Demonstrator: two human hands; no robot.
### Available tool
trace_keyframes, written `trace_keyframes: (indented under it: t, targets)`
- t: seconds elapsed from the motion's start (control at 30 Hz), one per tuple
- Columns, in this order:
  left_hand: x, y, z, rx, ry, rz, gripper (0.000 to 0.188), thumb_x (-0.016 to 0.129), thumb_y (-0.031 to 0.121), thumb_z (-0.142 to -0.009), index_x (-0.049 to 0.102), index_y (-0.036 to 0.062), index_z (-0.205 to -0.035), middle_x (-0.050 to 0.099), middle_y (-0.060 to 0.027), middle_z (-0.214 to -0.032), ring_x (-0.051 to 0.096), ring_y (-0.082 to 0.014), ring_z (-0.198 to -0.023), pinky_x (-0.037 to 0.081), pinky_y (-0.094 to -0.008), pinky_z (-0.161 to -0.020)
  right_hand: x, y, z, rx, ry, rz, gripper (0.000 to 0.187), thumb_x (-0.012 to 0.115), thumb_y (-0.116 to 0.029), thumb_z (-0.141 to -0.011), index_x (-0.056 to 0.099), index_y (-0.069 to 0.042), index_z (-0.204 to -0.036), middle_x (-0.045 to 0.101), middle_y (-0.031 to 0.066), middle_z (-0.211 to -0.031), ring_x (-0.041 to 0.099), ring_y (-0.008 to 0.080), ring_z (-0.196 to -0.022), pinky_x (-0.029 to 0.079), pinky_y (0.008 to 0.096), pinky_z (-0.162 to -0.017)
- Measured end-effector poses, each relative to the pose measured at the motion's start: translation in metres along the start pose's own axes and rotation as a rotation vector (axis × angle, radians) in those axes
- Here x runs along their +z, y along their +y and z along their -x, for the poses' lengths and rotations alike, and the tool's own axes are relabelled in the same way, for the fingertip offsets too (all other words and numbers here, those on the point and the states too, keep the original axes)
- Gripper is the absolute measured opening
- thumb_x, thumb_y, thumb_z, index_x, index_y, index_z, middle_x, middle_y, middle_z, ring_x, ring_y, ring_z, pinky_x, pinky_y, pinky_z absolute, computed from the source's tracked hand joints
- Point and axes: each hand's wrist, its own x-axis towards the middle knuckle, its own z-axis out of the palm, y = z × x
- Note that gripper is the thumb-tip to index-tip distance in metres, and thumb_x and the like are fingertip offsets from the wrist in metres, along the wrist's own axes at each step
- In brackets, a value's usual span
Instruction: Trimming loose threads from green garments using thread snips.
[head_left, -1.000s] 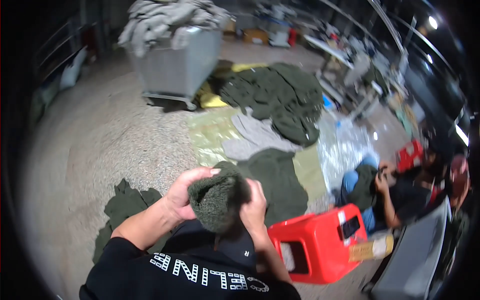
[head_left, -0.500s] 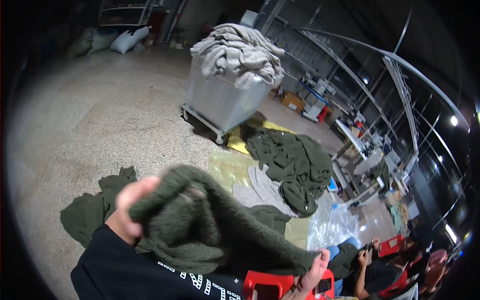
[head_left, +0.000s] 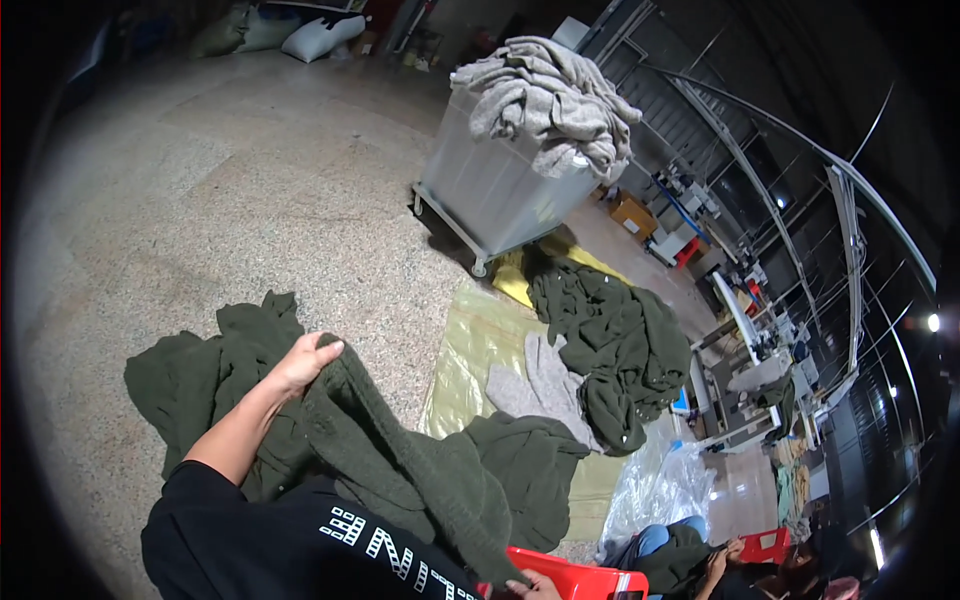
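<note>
A dark green knitted garment (head_left: 400, 455) is stretched between my two hands across my lap. Its upper edge is pinched in my left hand (head_left: 298, 366), thumb on top, out to the left. Low in the picture, my right hand (head_left: 533, 586) grips the other end beside a red plastic stool (head_left: 580, 575); its fingers are partly cut off by the lower edge. Under and beside my left forearm a dark green knitted pile (head_left: 190, 385) lies on the floor. More dark green knitwear (head_left: 530, 465) rests just beyond the stretched piece.
A grey wheeled bin (head_left: 490, 185) heaped with grey knitwear (head_left: 550, 100) stands ahead. Before it, a large dark green heap (head_left: 620, 340) and grey pieces (head_left: 540, 385) lie on yellowish plastic sheeting (head_left: 465, 345). Clear plastic (head_left: 660, 490) and a co-worker's hand (head_left: 720, 562) are at right.
The garment, bunched and raised half a second ago, is now lower and drawn out lengthwise. Both hands have come down, the right one also leftward. The view has shifted.
</note>
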Motion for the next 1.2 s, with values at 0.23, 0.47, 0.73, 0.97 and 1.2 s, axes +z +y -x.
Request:
trace_keyframes:
  t: [0.23, 0.47, 0.73, 0.97, 1.2]
  targets:
    - [-0.019, 0.0, -0.01, -0.159, -0.052, 0.178, 0.013, 0.059, 0.015, -0.084, 0.057, 0.0038, -0.09, 0.062, -0.0042, -0.081, 0.06, -0.0134, -0.069, 0.05, -0.0292, -0.065, -0.02, -0.087, 0.064, -0.588, 0.563, -0.858, 0.031, 0.054, -0.008, -0.082, 0.049, 0.0, -0.112, 0.055, 0.0087, -0.099, 0.054, 0.0214, -0.09, 0.044, 0.0348, -0.083]
    - [-0.037, -0.037, 0.02, -0.405, -0.452, 0.433, 0.016, 0.065, 0.007, -0.078, 0.057, 0.0019, -0.09, 0.063, -0.0084, -0.084, 0.062, -0.0171, -0.073, 0.052, -0.0296, -0.068, -0.048, -0.13, 0.114, -0.801, 0.533, -0.278, 0.022, 0.053, -0.008, -0.081, 0.051, 0.001, -0.101, 0.056, 0.0081, -0.086, 0.055, 0.0163, -0.076, 0.045, 0.0278, -0.072]
    - [-0.029, -0.111, 0.014, -0.044, -0.347, -0.949, 0.027, 0.065, 0.018, -0.076, 0.062, -0.0017, -0.095, 0.065, -0.0148, -0.083, 0.061, -0.0253, -0.078, 0.046, -0.0336, -0.073, -0.036, -0.023, 0.013, -0.368, 0.617, -0.665, 0.022, 0.054, 0.001, -0.082, 0.056, 0.002, -0.104, 0.062, 0.0058, -0.093, 0.058, 0.013, -0.082, 0.046, 0.0257, -0.076]
    - [0.011, -0.047, 0.0, -0.692, -0.228, -0.004, 0.014, 0.063, 0.008, -0.079, 0.06, 0.0009, -0.09, 0.064, -0.0073, -0.084, 0.062, -0.0166, -0.074, 0.05, -0.0288, -0.069, -0.019, 0.017, 0.01, -0.156, 1.093, -1.057, 0.017, 0.05, -0.005, -0.085, 0.056, 0.0, -0.101, 0.061, 0.0069, -0.09, 0.058, 0.0167, -0.08, 0.048, 0.0296, -0.072]
    - [0.039, -0.035, 0.007, -0.902, -0.135, 0.304, 0.036, 0.058, 0.021, -0.084, 0.054, -0.0054, -0.108, 0.058, -0.0183, -0.109, 0.056, -0.0311, -0.101, 0.043, -0.0433, -0.09, 0.053, 0.165, -0.042, 0.077, 1.24, -0.467, 0.014, 0.049, 0.001, -0.084, 0.057, 0.003, -0.096, 0.061, 0.0066, -0.085, 0.055, 0.0142, -0.075, 0.045, 0.027, -0.071]
